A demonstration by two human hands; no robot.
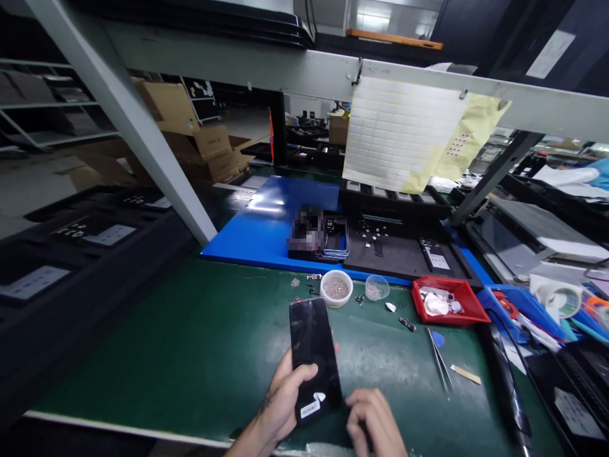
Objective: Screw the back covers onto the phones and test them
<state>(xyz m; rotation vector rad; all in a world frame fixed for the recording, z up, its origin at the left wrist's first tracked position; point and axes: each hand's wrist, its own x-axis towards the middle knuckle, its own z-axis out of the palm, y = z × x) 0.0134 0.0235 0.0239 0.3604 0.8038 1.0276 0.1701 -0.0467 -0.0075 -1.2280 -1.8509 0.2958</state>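
Note:
A black smartphone (314, 346) rests in my left hand (284, 390), screen side up and tilted, with the thumb across its face. White stickers show on its lower part. To the right of the phone's lower end is my right hand (373, 422), its fingers curled in; what they hold, if anything, is hidden. Beyond the phone stands a white round tub (336, 289) of small screws. A clear cup (377, 288) with small metal parts is to its right. Metal tweezers (439, 360) lie on the green mat, beside a blue pick (438, 339).
A red bin (450, 301) of small parts and a blue bin (528, 311) of tape and tools stand at right. A black electric screwdriver (507, 374) lies near them. Phone frames (335, 235) and a black tray (404, 257) sit behind. A sloping grey post (143, 139) rises at left.

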